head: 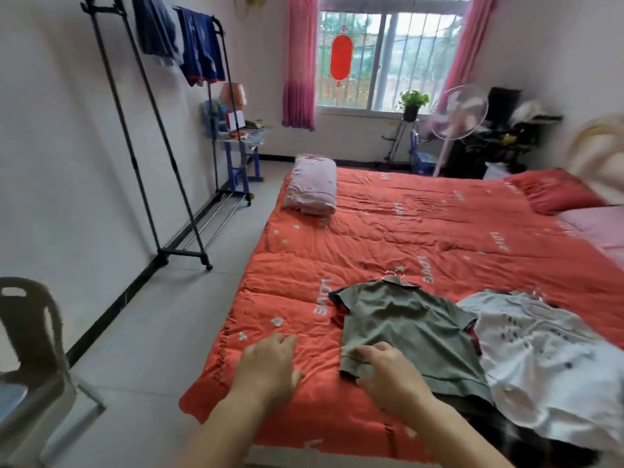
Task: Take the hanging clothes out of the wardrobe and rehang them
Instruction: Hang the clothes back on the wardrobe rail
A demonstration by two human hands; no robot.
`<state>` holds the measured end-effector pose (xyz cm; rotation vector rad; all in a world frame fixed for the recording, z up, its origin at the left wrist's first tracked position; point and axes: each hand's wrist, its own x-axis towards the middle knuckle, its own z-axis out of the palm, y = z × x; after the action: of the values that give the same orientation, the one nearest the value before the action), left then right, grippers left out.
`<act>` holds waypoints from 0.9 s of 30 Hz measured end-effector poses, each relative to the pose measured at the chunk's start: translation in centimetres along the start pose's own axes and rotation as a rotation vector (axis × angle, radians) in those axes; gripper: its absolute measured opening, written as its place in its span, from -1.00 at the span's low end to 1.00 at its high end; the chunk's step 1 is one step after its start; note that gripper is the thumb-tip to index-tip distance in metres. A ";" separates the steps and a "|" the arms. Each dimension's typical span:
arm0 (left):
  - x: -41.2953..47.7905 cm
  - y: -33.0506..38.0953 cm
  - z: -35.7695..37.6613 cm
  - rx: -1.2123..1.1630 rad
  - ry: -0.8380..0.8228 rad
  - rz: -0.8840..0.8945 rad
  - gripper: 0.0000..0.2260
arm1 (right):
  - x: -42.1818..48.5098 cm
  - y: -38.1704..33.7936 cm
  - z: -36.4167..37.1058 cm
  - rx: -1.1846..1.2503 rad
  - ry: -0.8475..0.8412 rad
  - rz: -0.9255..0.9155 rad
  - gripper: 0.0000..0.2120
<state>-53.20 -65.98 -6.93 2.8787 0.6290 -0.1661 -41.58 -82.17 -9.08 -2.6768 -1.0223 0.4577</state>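
Noted green shirt (412,332) flat on red quilt (405,231), hanger hook (395,273) showing at collar. Found right hand (388,376) gripping its near hem, fingers curled into bunched fabric. Found left hand (268,363) resting on quilt just beside shirt, fingers relaxed, holding nothing. Recorded white shirt (540,349) touching its right edge; clothes rack (152,130) against left wall.

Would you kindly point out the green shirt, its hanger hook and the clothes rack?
green shirt (405,319): head view, chest panel.
hanger hook (393,273): head view, wire loop.
clothes rack (182,253): head view, base bar.
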 end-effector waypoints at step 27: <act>43.6 22.7 8.3 -0.008 -0.224 0.072 -0.52 | 31.2 36.8 -6.9 0.098 -0.170 0.187 -0.51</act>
<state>-4.79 -70.45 -17.90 2.8137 0.4826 -0.4664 5.24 -88.49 -21.14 -2.6926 -0.7707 0.7636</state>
